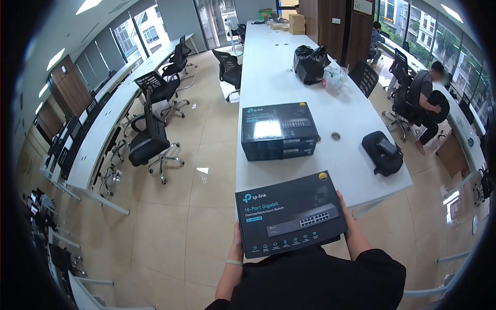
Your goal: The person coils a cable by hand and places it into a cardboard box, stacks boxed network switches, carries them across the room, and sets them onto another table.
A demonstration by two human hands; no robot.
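Note:
Between my two hands I hold a dark tp-link network switch box (292, 214), its printed top face tilted up toward me. My left hand (237, 238) grips the box's left side, with most of its fingers hidden behind it. On the opposite side my right hand (348, 211) closes around the right edge, fingers partly out of sight. Just beyond, on the white table (330, 165), sits a stack of similar tp-link boxes (279, 130), with glare on the top one.
A black pouch (382, 153) lies at the table's right edge. Farther back are a black plastic bag (311, 64), a clear bag (335, 78) and cardboard boxes (297, 24). Office chairs (150, 142) stand to the left. A person (428, 98) sits at the right.

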